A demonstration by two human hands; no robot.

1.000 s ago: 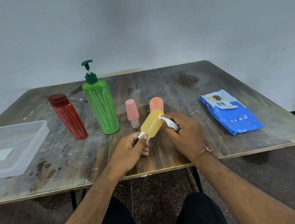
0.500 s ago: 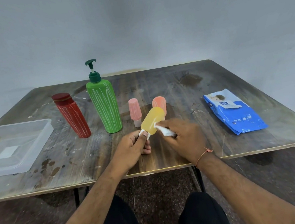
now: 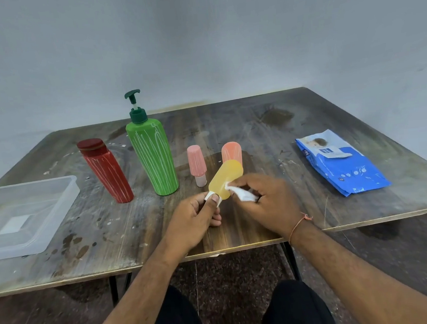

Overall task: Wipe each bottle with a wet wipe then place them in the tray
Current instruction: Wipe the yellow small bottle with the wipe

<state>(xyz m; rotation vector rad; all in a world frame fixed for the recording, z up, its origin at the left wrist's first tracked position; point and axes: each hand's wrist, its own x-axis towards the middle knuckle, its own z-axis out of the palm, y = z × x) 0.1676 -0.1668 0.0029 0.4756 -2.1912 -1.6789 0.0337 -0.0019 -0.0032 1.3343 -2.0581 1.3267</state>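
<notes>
Left hand [image 3: 195, 216] pinches the small yellow plastic bottle's [image 3: 225, 179] white cap, body pointing one o'clock, while right hand [image 3: 265, 203] grips the crumpled white wet wipe [image 3: 241, 194] against it.

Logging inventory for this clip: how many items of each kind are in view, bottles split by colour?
Red bottle: 1
Green pump bottle: 1
Pink bottle: 1
Orange bottle: 1
Yellow bottle: 1
Tray: 1
Wet wipe: 1
Wet wipes pack: 1
Total: 8

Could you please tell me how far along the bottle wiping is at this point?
Nothing is finished: the tray holds no bottles. In hand: the left hand holds the yellow bottle while the right hand rubs it with a wet wipe. Left: four other bottles standing on the table.
</notes>
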